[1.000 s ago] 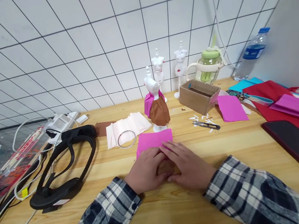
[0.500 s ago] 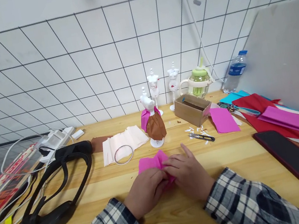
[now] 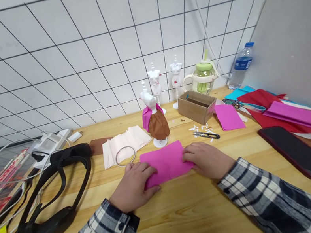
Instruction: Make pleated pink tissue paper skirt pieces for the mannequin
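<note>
A bright pink rectangle of thin paper or cloth [image 3: 165, 163] is spread between my hands, low over the wooden table. Its left edge is pinched in my left hand [image 3: 135, 184], fingers on top and thumb along the lower corner. My right hand [image 3: 208, 159] grips the right edge with curled fingers. Just behind the sheet stands a small white mannequin [image 3: 148, 99] with a pink piece over its side and a brown gathered skirt [image 3: 158, 125]. A silver ring [image 3: 125, 156] lies partly on pale pleated sheets [image 3: 126, 142], left of the mannequin.
Thread snips [image 3: 206, 135] lie among white scraps, before a cardboard box [image 3: 197, 107]. Two bare mannequins [image 3: 155, 80] and a lidded jug [image 3: 204, 77] stand behind. At right are a phone [image 3: 300, 151], coloured sheets [image 3: 268, 108] and a bottle [image 3: 241, 65]; at left, a black headset [image 3: 51, 191].
My hands have moved apart, and the bunched pink piece is now opened out flat between them. The camera view has tilted down slightly.
</note>
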`<action>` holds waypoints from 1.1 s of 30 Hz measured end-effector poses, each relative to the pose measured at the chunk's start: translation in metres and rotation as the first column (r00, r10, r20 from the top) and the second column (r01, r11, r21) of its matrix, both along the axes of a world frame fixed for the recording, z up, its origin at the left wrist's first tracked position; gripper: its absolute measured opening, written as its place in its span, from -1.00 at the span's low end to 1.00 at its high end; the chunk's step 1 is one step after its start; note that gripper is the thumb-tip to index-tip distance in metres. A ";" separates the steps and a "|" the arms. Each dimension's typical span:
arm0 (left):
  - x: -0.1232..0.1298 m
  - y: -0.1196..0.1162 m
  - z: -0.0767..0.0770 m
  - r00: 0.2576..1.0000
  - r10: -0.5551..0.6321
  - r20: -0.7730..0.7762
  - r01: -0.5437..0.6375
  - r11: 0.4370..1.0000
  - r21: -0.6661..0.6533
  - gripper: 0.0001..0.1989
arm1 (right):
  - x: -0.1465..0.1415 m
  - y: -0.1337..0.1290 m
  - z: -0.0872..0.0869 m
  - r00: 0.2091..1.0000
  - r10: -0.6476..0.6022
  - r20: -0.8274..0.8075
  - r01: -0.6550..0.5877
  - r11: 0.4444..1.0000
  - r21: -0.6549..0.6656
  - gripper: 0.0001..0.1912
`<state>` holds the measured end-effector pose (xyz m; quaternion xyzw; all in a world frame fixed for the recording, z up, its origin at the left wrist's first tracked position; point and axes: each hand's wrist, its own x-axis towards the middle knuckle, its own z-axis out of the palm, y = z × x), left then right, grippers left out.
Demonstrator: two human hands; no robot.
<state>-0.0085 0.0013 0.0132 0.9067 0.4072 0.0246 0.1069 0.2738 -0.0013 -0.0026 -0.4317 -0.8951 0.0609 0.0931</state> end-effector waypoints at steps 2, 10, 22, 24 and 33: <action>0.000 0.002 -0.001 0.999 -0.033 0.007 0.033 0.999 -0.001 -0.72 | -0.007 -0.003 -0.001 1.000 0.018 -0.015 -0.017 0.999 0.028 -0.66; -0.001 0.004 0.000 0.996 -0.092 0.007 0.092 0.995 0.034 -0.82 | -0.007 0.004 -0.012 0.993 0.057 -0.100 -0.068 0.992 -0.108 -0.81; -0.010 0.004 -0.001 0.996 -0.018 -0.083 0.020 1.000 0.020 -0.83 | 0.014 0.012 -0.014 0.981 -0.017 -0.192 -0.010 0.990 -0.140 -0.89; -0.014 0.004 -0.004 0.997 -0.001 -0.080 0.002 1.000 0.007 -0.77 | 0.014 0.012 -0.014 0.981 -0.021 -0.192 -0.008 0.989 -0.148 -0.91; -0.024 0.008 -0.011 0.986 0.115 0.120 -0.107 0.992 -0.071 -0.73 | 0.014 0.013 -0.016 0.983 -0.023 -0.181 -0.013 0.981 -0.191 -0.82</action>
